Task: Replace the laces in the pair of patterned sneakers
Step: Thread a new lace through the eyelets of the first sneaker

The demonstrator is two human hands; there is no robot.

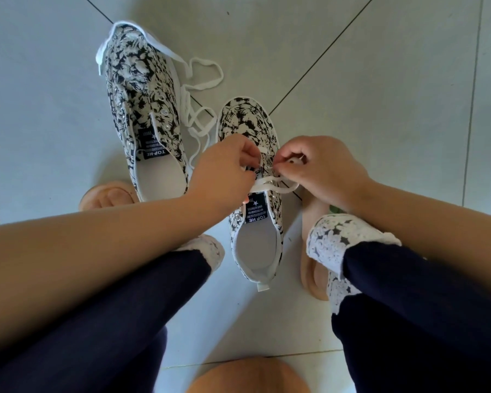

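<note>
Two black-and-white floral sneakers stand on the tiled floor. The near sneaker [253, 177] sits between my legs, toe pointing away. A white lace [275, 187] crosses its middle eyelets. My left hand [224, 171] pinches the lace on the sneaker's left side, fingers curled. My right hand [318, 168] pinches the lace on the right side, close to an eyelet. The far sneaker [142, 109] lies at the upper left with no lace in its eyelets. A loose white lace [201, 89] lies tangled on the floor beside it.
My legs in dark trousers with white lace cuffs [340, 242] frame the near sneaker. My feet wear tan sandals [108, 194] on the pale grey tiles [380, 95]. An orange rounded object [250, 375] shows at the bottom edge.
</note>
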